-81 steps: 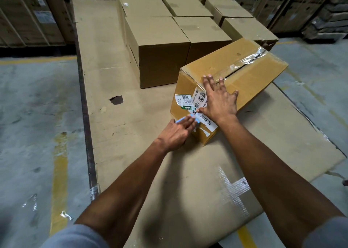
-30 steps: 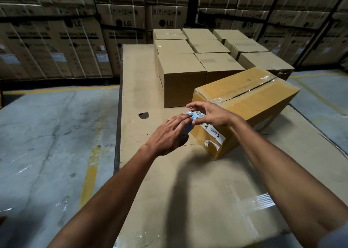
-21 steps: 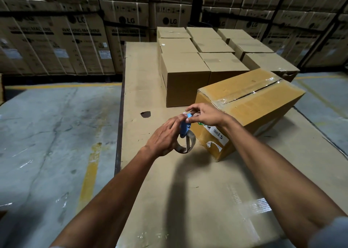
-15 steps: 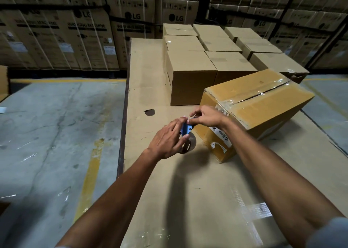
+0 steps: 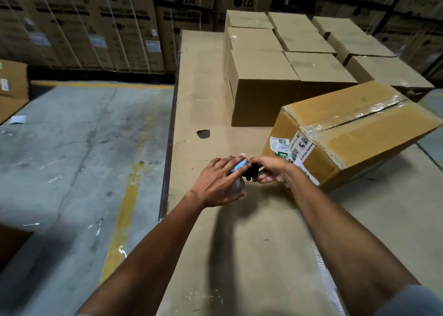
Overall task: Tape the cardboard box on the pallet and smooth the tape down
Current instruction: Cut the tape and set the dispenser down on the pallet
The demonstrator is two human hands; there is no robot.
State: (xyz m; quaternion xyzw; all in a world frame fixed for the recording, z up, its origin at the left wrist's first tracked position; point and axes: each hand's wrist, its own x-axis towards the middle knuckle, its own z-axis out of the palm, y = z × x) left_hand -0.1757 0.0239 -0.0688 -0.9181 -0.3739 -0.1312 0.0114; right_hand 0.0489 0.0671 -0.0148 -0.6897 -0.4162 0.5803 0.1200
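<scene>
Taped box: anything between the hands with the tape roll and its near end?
Nothing visible. The left hand and right hand hold the tape roll over bare pallet cardboard, just beside the box; its labelled near end faces them unobstructed.

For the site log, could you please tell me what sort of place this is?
Most likely a warehouse: tall stacks of LG cartons along the back, plain boxes on a cardboard-covered pallet, and a concrete floor with yellow lines.
</scene>
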